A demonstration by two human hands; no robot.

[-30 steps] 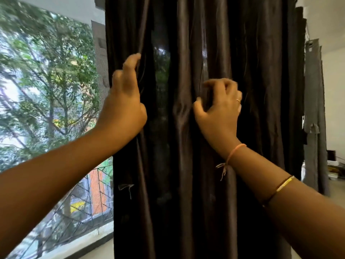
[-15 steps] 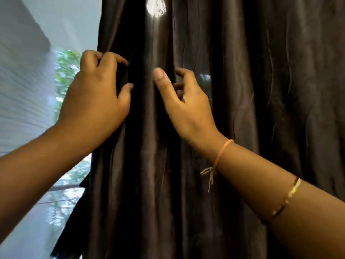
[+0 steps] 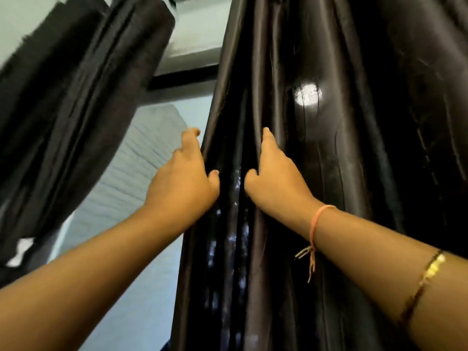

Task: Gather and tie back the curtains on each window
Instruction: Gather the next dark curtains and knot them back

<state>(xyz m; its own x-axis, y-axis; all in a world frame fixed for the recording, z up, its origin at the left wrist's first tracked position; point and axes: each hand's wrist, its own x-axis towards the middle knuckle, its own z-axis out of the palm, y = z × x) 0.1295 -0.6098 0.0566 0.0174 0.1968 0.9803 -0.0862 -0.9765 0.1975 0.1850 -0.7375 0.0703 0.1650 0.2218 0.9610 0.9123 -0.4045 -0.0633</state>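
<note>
Since half a second earlier the two hands had drawn closer together on the dark curtain [image 3: 334, 173], and the view had tipped upward, bringing a second curtain [image 3: 76, 84] into sight well to the left of it. The left hand [image 3: 184, 181] gripped the dark curtain's left edge: its thumb lay on the front of the cloth, and its fingers curled round behind the edge, with only one fingertip showing above. The right hand [image 3: 274, 178], just beside it, held a fold a little way in from that edge, the thumb pressed against the front and the forefinger stretched straight up the pleat; its other fingers were buried in the cloth and their lie could not be told. The dark curtain hung in gathered pleats, filling the middle and right of the view, with a bright spot of light [image 3: 306, 94] on it above the right hand. Left of its edge showed the pale window [image 3: 152, 158]. An orange thread bracelet [image 3: 316, 224] circled the right wrist, and a gold bangle [image 3: 425, 282] sat farther down that forearm.
</note>
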